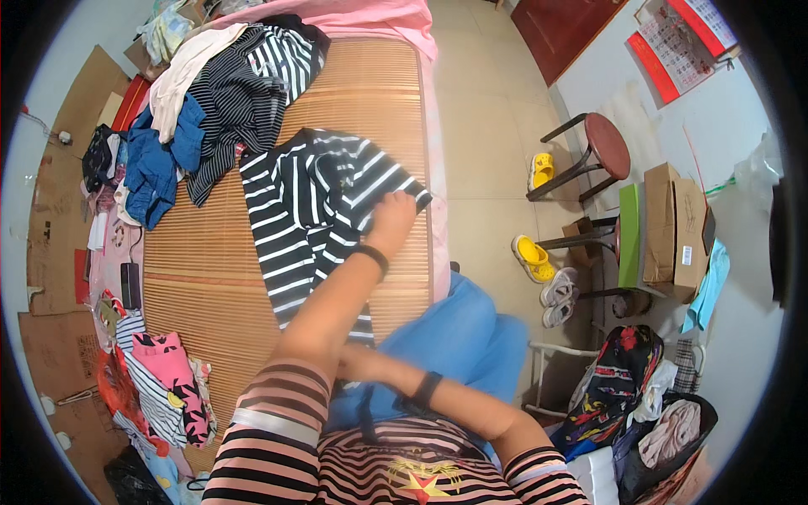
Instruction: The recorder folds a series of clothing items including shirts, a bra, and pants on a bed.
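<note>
A black-and-white striped shirt (287, 233) lies partly folded on the bamboo mat in front of me. My left hand (394, 218) reaches across to the right, its fingers curled onto the shirt's sleeve near the cuff. Beneath the left forearm, my right hand (360, 365) crosses to the left, close to the shirt's lower end. The left arm hides its fingers, so its hold cannot be made out. Both wrists wear dark bands.
Loose clothes, with a blue denim garment (151, 170), are heaped at the mat's far left. Folded clothes (164, 379) are stacked at near left. Right of the bed stand a round stool (607, 146), yellow clogs (533, 257) and cardboard boxes (672, 233).
</note>
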Demonstrator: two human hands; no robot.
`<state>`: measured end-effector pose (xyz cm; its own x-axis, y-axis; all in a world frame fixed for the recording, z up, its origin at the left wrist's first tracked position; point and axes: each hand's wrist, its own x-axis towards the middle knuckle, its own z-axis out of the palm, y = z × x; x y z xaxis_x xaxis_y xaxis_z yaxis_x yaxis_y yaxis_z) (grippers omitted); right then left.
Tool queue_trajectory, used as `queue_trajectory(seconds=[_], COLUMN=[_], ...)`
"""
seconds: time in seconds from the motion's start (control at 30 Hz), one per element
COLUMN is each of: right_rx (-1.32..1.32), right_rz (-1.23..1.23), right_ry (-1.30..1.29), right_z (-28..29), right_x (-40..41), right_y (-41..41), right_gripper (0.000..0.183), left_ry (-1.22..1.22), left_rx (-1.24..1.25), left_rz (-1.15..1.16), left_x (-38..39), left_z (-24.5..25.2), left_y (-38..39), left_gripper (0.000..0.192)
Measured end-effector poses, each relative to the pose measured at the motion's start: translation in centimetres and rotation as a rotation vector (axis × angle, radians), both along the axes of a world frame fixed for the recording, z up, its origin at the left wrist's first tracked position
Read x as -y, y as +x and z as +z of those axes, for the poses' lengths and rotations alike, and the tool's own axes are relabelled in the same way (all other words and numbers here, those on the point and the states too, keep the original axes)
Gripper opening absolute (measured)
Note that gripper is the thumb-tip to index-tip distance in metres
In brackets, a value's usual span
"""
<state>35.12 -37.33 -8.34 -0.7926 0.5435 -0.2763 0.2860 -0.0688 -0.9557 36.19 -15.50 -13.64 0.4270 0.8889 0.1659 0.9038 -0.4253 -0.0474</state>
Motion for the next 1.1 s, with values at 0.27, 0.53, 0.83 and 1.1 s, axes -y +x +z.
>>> queue_trajectory(seconds=[0.27,0.53,0.83,1.1], right_rx=[0.133,0.154,0.164,0.218], right_rz=[0.007,0.113,0.128,0.141], right_ry=[0.027,0.032,0.035,-0.016], right_z=[1.1,2.6,0.7,1.8], right_x=[-0.1,-0.3,0.9,0.3], right_y=[0.7,-1.8,-2.9,-2.2], right_gripper=[0.041,0.045,0.05,0.048], left_ry=[-0.309,-0.416,-0.428,0.149], left_rx=[1.2,1.611,1.359,0.509], left_rz=[0.46,0.761,0.91,0.343], left_x=[-6.2,-2.2,-0.7,0.4], left_z=[11.1,4.8,-0.6,6.1], left_y=[-13.8,-32.0,-34.2,-26.6], left_gripper=[0.029,0.022,0.026,0.025])
